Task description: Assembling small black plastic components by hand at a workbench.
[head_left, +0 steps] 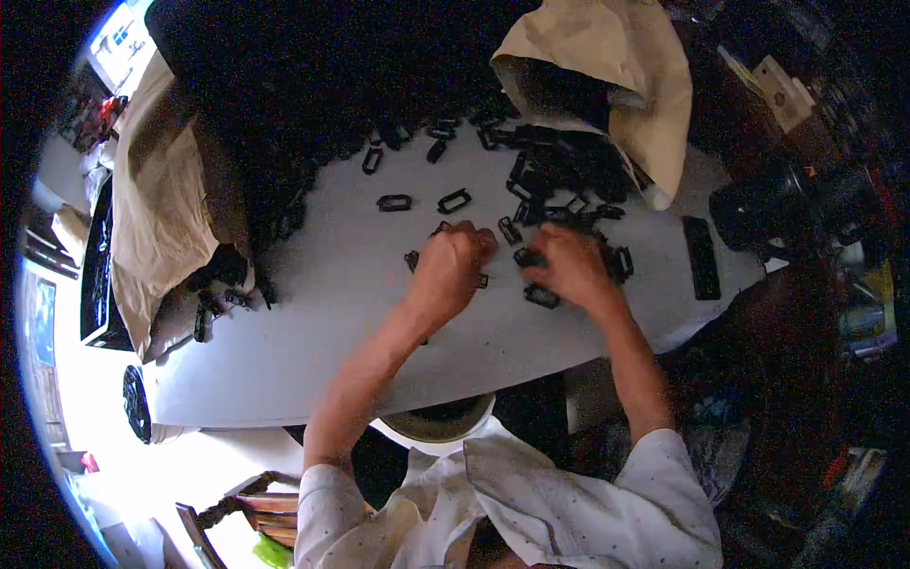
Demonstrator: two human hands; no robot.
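Note:
Small black rectangular frames with open middles lie over the pale table (322, 284). My left hand (450, 266) is closed low over the tabletop, its fingers curled. Bits of black frames stick out on both sides of it, but what the fingers hold is hidden. My right hand (569, 267) is beside it, at the near edge of a heap of black frames (569, 175). Its thumb and fingers pinch a black frame (527, 256), slightly blurred. One frame (541, 297) lies just below that hand. Two loose frames, a flat one (394, 203) and a tilted one (455, 200), lie beyond my left hand.
An open brown paper bag (654, 95) lies at the back right, behind the heap. Another brown bag (161, 218) stands at the left, black pieces at its mouth. A long black bar (701, 258) lies near the right edge. Under the front edge is a white-rimmed bucket (441, 422).

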